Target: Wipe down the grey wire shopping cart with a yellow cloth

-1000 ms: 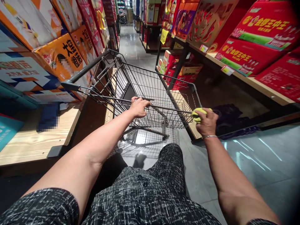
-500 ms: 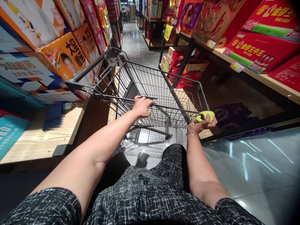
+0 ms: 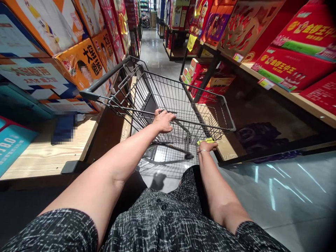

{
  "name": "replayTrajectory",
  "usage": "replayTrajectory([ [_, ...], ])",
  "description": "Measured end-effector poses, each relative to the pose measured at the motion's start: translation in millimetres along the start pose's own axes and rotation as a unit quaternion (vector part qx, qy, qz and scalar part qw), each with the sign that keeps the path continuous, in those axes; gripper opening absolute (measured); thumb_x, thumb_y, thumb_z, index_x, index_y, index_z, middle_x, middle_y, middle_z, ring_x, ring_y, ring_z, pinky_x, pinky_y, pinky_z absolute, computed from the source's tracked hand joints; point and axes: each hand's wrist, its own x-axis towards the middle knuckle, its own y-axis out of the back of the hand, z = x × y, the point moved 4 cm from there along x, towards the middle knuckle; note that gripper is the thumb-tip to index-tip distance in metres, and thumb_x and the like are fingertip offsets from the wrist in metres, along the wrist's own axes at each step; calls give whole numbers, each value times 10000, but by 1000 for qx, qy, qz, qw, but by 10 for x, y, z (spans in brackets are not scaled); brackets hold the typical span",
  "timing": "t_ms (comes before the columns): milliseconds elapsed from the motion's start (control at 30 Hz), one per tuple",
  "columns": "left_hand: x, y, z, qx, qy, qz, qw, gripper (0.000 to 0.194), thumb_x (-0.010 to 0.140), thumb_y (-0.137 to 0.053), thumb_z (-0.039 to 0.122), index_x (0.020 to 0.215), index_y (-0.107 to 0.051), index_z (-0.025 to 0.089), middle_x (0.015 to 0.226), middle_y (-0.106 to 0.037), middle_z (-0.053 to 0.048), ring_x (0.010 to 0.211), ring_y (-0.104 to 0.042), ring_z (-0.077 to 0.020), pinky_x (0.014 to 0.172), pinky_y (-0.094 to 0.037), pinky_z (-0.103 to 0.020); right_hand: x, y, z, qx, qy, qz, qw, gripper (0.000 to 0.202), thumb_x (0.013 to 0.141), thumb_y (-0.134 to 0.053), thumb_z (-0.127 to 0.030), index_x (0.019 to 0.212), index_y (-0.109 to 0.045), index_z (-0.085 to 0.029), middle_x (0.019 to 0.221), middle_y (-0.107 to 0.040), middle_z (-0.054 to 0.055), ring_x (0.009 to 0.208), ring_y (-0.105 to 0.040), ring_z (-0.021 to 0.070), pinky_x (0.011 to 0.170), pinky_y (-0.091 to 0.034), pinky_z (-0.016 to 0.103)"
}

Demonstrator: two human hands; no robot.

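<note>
A dark metal shopping cart [image 3: 168, 81] stands sideways in front of me, its handle [image 3: 105, 78] toward the left. My left hand [image 3: 163, 121] grips the near top rail, fingers curled over it and thumb on my side. My right hand [image 3: 209, 146], with a bracelet at the wrist, is closed on a yellow-green cloth [image 3: 205, 140]. That cloth is against the outside of the cart's wire side, below the rail and near the front corner. Part of it is hidden by the hand. The basket shows bare wire with a grey flap [image 3: 149, 106] toward the handle end.
Orange and white boxes [image 3: 78, 64] are stacked on a wooden display ledge [image 3: 70, 147] to the left. On the right, a shelf [image 3: 286, 89] carries red gift boxes [image 3: 291, 68], with dark purple packs [image 3: 258, 136] beneath. A tiled aisle [image 3: 154, 49] runs ahead between shelves.
My right hand has moved left and down with the cloth, from the top rail's front corner to the wire side below. My left hand keeps its hold on the rail. The view has shifted slightly.
</note>
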Motion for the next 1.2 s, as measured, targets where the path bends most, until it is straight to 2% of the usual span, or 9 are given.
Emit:
replayTrajectory([
  [133, 45, -3, -4, 1, -2, 5, 1000, 299, 753, -648, 242, 1049, -641, 279, 1165, -727, -14, 1169, -546, -293, 1132, -188, -537, 106, 320, -90, 62, -54, 161, 983, 682, 841, -527, -109, 1503, -363, -138, 1424, -389, 230, 1367, -439, 333, 1112, -450, 522],
  [267, 60, -9, -3, 2, 3, 2, 1000, 305, 767, -647, 241, 1070, -636, 269, 1184, -730, -16, 1183, -546, -280, 1128, -186, -538, 174, 405, -252, 124, -11, 243, 962, 671, 751, -521, -85, 1406, -421, -189, 1451, -295, 191, 1412, -349, 330, 1161, -352, 561],
  [367, 47, 0, 10, 7, 1, 6, 1000, 268, 767, -651, 235, 1034, -632, 256, 1181, -731, -16, 1166, -551, -276, 1123, -192, -527, -21, 131, -181, 70, -32, 125, 989, 683, 663, -536, -84, 1338, -474, -173, 1448, -299, 197, 1413, -299, 359, 1151, -314, 597],
  [500, 39, 9, 10, 4, -1, 16, 1000, 241, 768, -654, 229, 1007, -629, 251, 1165, -731, -9, 1148, -556, -271, 1125, -193, -523, -423, -145, -46, 53, -20, -39, 998, 576, 578, -510, -100, 1143, -591, -184, 1238, -475, 133, 1215, -475, 313, 1040, -426, 548],
  [600, 50, -4, -2, 4, -4, 19, 1000, 250, 769, -654, 222, 1016, -634, 247, 1150, -732, -10, 1135, -559, -269, 1122, -202, -523, -377, 102, -204, 58, 88, -24, 994, 522, 641, -509, -96, 1132, -638, -217, 1285, -504, 116, 1229, -497, 289, 1073, -415, 512],
  [733, 56, -25, -14, 7, -1, 29, 1000, 276, 771, -662, 232, 1046, -647, 251, 1146, -733, -16, 1129, -559, -276, 1128, -204, -528, 126, 740, -538, 22, 233, 93, 968, 514, 765, -567, -143, 1258, -646, -267, 1470, -427, 102, 1355, -394, 322, 1140, -360, 528],
  [800, 48, -32, -12, 5, -1, 33, 999, 284, 768, -661, 228, 1051, -653, 252, 1130, -737, -15, 1129, -562, -276, 1131, -208, -531, 416, 926, -583, -12, 266, 52, 962, 584, 739, -578, -106, 1289, -647, -290, 1468, -458, 81, 1320, -415, 314, 1114, -399, 499],
  [967, 21, -47, 6, -6, -3, 47, 999, 293, 779, -653, 233, 1071, -665, 259, 1103, -744, -13, 1127, -568, -272, 1146, -214, -532, 921, 1142, -144, -133, 257, -139, 947, 661, 687, -594, -55, 1321, -659, -234, 1365, -576, 116, 1145, -559, 293, 976, -487, 431],
  [1200, -19, -45, 42, -1, -5, 55, 998, 273, 791, -661, 318, 1056, -670, 258, 1097, -747, -22, 1123, -564, -274, 1147, -218, -546, 1137, 1295, 372, -175, 194, -189, 947, 418, 792, -675, -250, 1209, -665, -226, 1207, -637, 129, 1072, -633, 303, 926, -513, 405],
])
